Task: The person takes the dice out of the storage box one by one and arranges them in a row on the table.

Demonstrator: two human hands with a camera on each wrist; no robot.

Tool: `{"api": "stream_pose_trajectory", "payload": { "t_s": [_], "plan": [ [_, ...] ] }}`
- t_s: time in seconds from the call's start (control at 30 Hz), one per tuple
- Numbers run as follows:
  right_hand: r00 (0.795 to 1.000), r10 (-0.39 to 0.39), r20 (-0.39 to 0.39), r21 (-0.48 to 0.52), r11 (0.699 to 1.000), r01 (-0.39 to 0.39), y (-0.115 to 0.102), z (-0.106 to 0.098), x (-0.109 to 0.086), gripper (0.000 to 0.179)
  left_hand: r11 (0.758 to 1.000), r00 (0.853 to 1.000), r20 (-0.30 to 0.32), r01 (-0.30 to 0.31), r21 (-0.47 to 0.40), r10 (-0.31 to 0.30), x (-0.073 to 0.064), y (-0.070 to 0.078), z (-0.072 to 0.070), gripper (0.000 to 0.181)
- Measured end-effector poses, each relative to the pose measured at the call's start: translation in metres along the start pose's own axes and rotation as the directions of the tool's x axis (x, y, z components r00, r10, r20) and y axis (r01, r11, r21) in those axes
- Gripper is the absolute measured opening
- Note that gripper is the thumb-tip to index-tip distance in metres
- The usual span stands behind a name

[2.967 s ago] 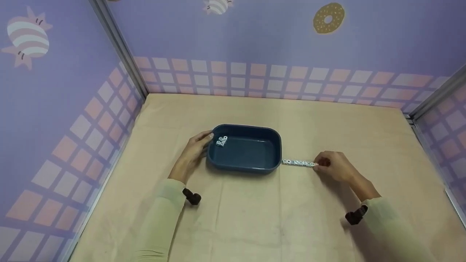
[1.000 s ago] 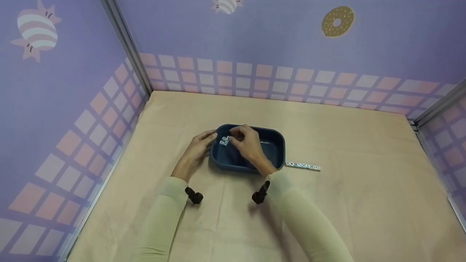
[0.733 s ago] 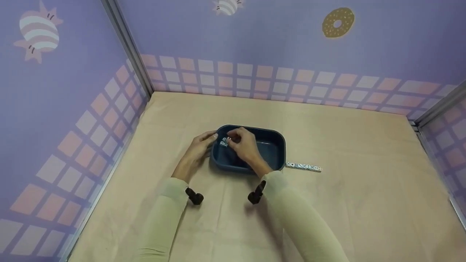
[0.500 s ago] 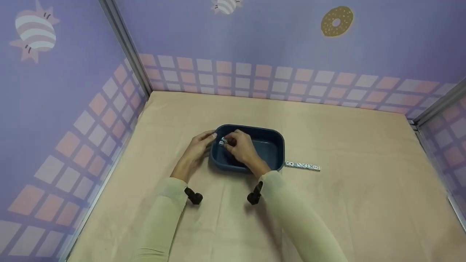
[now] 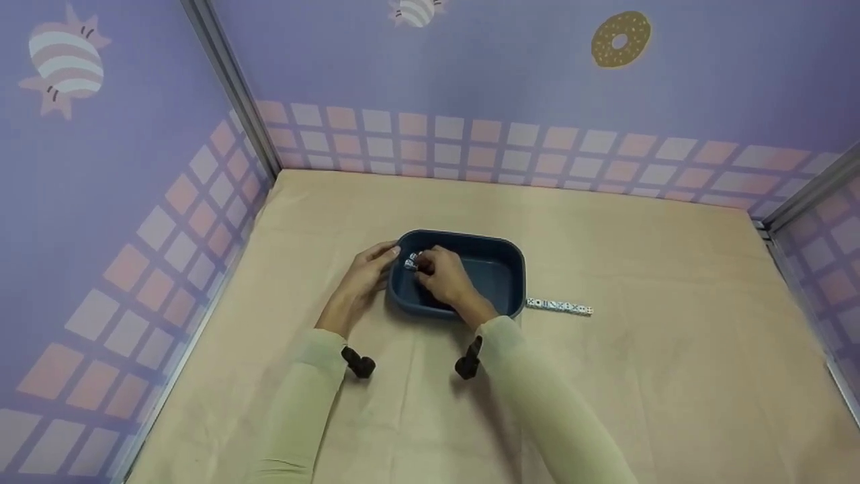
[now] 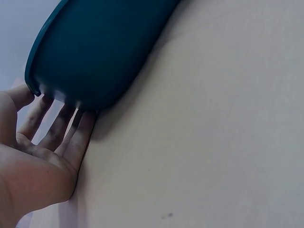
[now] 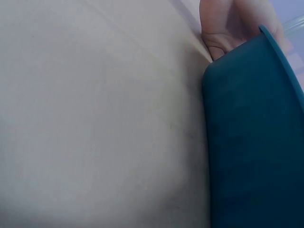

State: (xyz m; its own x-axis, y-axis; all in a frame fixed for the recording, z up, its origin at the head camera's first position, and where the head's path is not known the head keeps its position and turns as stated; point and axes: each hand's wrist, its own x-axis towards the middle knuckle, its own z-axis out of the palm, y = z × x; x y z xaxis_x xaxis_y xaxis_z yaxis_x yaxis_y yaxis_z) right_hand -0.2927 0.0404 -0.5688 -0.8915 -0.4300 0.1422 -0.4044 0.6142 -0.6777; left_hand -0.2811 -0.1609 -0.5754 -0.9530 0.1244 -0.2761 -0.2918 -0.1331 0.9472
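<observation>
A deep dark blue tray (image 5: 494, 286) stands on the cloth in the head view. My left hand (image 5: 363, 275) holds its left end, thumb at the rim and fingers along the outer wall; the left wrist view shows these fingers (image 6: 59, 128) against the wall. My right hand (image 5: 447, 275) reaches inside, thumb and fingers curled down at a small cluster of white dice (image 5: 410, 261) near the left end. I cannot tell whether a die is between those fingertips. Outside the tray's right end, a straight row of several dice (image 5: 560, 306) lies on the cloth.
A beige cloth (image 5: 638, 376) covers the table. Purple patterned panels (image 5: 470, 60) stand behind and at both sides, joined by metal posts (image 5: 232, 84). A dark wrist camera (image 5: 468, 359) hangs under the right cuff, another wrist camera (image 5: 359, 364) under the left.
Three seconds ago my right hand was at the right end of the dice row; it has since moved left into the tray and lowered to the dice. My left hand has stayed at the tray.
</observation>
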Motion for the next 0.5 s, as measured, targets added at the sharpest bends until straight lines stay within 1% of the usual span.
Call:
{"api": "stream_pose_trajectory", "payload": {
  "t_s": [0.23, 0.4, 0.5],
  "plan": [
    [1.000, 0.005, 0.002, -0.009, 1.000, -0.005, -0.0009, -0.0011, 0.0014, 0.021, 1.000, 1.000, 0.013, -0.016, -0.001, 0.016, 0.0007, 0.0016, -0.0003, 0.044],
    [1.000, 0.018, 0.017, -0.018, 1.000, -0.018, -0.0008, 0.0007, 0.0007, 0.021, 1.000, 1.000, 0.011, 0.008, -0.008, -0.008, 0.0001, 0.0014, -0.0013, 0.045],
    [0.999, 0.038, 0.029, -0.004, 0.999, -0.037, -0.0013, 0.0034, 0.0001, 0.019, 1.000, 1.000, 0.004, 0.009, 0.000, -0.009, -0.0007, 0.0001, -0.0036, 0.045]
  ]
}}
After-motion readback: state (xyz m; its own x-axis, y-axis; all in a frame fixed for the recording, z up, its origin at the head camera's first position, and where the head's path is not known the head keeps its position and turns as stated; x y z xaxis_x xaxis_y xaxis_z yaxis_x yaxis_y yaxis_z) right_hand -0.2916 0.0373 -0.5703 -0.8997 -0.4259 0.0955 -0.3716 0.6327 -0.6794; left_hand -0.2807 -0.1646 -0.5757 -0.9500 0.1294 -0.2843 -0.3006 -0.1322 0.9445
